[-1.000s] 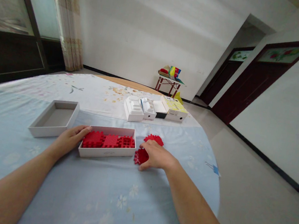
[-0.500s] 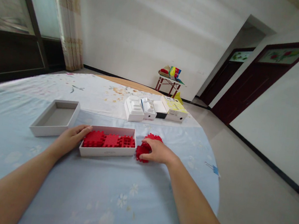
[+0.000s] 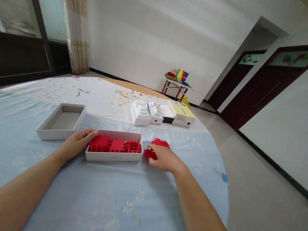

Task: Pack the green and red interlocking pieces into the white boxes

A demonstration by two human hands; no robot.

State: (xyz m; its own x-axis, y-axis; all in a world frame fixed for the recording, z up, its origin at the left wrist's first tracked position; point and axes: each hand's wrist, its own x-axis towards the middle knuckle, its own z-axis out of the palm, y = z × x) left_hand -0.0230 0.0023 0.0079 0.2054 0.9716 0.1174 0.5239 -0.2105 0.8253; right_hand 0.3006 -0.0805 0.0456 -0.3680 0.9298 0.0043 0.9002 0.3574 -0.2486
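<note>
A shallow white box (image 3: 113, 158) lies across the blue tablecloth, filled with red notched plastic interlocking blocks (image 3: 117, 145). My left hand (image 3: 78, 142) grips the box at its left end, fingertips over the rim. To the right of the box, my right hand (image 3: 167, 157) curls over a red interlocking block (image 3: 149, 154), fingers and thumb on either side of it. That block is partly hidden under the hand. Just behind it lies more red notched plastic (image 3: 160, 142), also on the cloth.
An open grey-lined box lid (image 3: 43, 134) sits at the left. Farther back stand two white boxes (image 3: 140, 113) (image 3: 155, 114) and a yellow-and-white box (image 3: 182, 115). A small side table (image 3: 177, 84) with colourful items is by the wall. The table's rounded edge curves along the right.
The view has shifted slightly, so everything appears a little further right. My right hand has closed lower over the red block, hiding more of it. My left hand stays at the box.
</note>
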